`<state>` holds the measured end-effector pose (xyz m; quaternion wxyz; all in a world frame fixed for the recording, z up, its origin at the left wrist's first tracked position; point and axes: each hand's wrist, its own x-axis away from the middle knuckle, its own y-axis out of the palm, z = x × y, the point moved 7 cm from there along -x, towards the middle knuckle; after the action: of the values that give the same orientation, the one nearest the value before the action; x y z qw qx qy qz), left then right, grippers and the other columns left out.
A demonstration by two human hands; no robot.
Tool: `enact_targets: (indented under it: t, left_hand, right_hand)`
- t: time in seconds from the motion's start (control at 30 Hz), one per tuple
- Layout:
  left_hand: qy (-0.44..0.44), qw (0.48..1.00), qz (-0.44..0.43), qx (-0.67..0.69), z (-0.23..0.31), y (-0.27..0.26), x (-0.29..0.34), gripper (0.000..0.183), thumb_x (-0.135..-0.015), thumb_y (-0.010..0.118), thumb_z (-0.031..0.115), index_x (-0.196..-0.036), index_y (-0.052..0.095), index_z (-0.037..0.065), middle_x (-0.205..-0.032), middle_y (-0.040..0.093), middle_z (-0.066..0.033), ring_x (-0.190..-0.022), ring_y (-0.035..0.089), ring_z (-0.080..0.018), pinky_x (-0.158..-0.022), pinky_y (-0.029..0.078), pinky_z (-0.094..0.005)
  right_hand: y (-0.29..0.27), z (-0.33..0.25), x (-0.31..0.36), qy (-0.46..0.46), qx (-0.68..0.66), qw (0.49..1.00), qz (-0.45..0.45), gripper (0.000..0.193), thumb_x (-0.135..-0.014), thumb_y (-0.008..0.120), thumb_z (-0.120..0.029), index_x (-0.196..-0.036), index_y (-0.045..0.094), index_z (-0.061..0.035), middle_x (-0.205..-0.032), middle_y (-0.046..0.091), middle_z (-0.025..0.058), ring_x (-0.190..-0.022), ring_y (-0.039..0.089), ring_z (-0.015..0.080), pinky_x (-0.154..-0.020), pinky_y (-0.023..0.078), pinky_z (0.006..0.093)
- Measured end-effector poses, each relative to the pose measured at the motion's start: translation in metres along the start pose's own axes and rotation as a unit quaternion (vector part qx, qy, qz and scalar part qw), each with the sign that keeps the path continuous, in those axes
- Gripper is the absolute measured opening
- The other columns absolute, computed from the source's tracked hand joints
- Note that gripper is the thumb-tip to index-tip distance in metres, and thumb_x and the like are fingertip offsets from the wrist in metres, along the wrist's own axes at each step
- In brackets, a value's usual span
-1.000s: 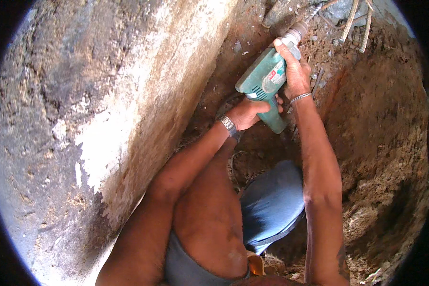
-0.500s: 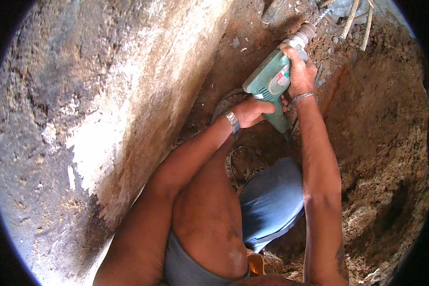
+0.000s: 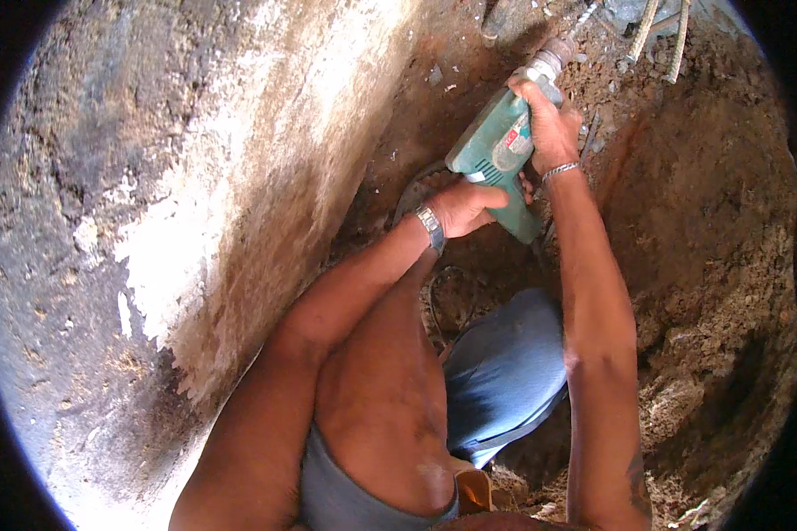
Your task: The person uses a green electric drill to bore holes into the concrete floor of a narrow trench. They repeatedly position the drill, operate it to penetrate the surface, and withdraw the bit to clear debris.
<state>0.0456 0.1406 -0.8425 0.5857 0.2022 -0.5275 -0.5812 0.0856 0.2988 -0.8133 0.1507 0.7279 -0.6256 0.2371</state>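
A rough concrete wall (image 3: 195,221) fills the nine o'clock side. The left hand (image 3: 465,208) has its fingers wrapped on the rear grip of the green power drill (image 3: 496,150); the right hand (image 3: 549,133) clasps its body. Since a second ago the drill has tilted and pushed toward one o'clock, its chuck (image 3: 553,57) nearer the rusty soil (image 3: 700,221), so the boring seems to be advancing.

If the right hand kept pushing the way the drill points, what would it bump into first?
Probably the reddish dirt wall at the drill tip; the right hand aims there, though depth is unclear.
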Motion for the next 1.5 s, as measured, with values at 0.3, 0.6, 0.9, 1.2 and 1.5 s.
enact_targets:
  t: [0.3, 0.6, 0.9, 1.2, 1.5]
  left_hand:
    - [-0.027, 0.999, 0.005, 0.026, -0.019, -0.002, -0.018, 0.044, -0.086, 0.065, 0.009, -0.129, 0.054, 0.006, -0.120, 0.065, -0.0091, -0.115, 0.063, -0.0251, -0.103, 0.048, -0.0502]
    - [-0.032, 0.999, 0.016, 0.020, -0.021, 0.006, -0.016, 0.042, -0.089, 0.061, 0.006, -0.130, 0.053, 0.009, -0.124, 0.064, -0.0077, -0.119, 0.061, -0.0243, -0.105, 0.047, -0.0493]
    - [-0.031, 0.999, -0.001, 0.037, -0.027, 0.024, -0.017, 0.042, -0.089, 0.061, 0.004, -0.129, 0.053, 0.011, -0.126, 0.062, -0.0070, -0.121, 0.059, -0.0239, -0.106, 0.046, -0.0479]
    - [-0.066, 0.996, 0.052, 0.018, -0.031, 0.019, -0.011, 0.046, -0.089, 0.060, 0.002, -0.134, 0.053, 0.014, -0.126, 0.063, -0.0039, -0.117, 0.062, -0.0234, -0.100, 0.049, -0.0505]
    - [-0.100, 0.994, 0.028, 0.014, -0.032, 0.022, -0.009, 0.047, -0.089, 0.060, 0.003, -0.134, 0.053, 0.014, -0.128, 0.063, -0.0046, -0.119, 0.061, -0.0249, -0.101, 0.048, -0.0536]
  right_hand:
    - [-0.012, 0.002, -0.015, 0.017, 0.022, 1.000, 0.007, 0.061, -0.064, 0.088, -0.032, -0.107, 0.070, 0.0064, -0.095, 0.071, 0.0107, -0.079, 0.066, 0.0195, -0.075, 0.055, 0.0355]
    - [-0.013, -0.004, -0.022, 0.023, 0.072, 0.993, -0.086, 0.059, -0.070, 0.086, -0.033, -0.114, 0.068, 0.0023, -0.098, 0.069, 0.0070, -0.085, 0.065, 0.0182, -0.077, 0.053, 0.0333]
    - [-0.020, -0.009, -0.025, -0.011, 0.086, 0.992, -0.096, 0.051, -0.068, 0.088, -0.032, -0.101, 0.073, 0.0027, -0.090, 0.073, 0.0072, -0.078, 0.067, 0.0165, -0.073, 0.054, 0.0329]
    - [-0.010, -0.010, -0.029, -0.058, 0.145, 0.982, -0.106, 0.057, -0.067, 0.088, -0.036, -0.107, 0.073, 0.0017, -0.093, 0.074, 0.0079, -0.081, 0.068, 0.0161, -0.074, 0.055, 0.0318]
    - [-0.028, 0.000, -0.021, -0.018, 0.127, 0.990, -0.066, 0.050, -0.068, 0.087, -0.035, -0.100, 0.074, 0.0014, -0.088, 0.073, 0.0073, -0.077, 0.067, 0.0148, -0.072, 0.054, 0.0317]
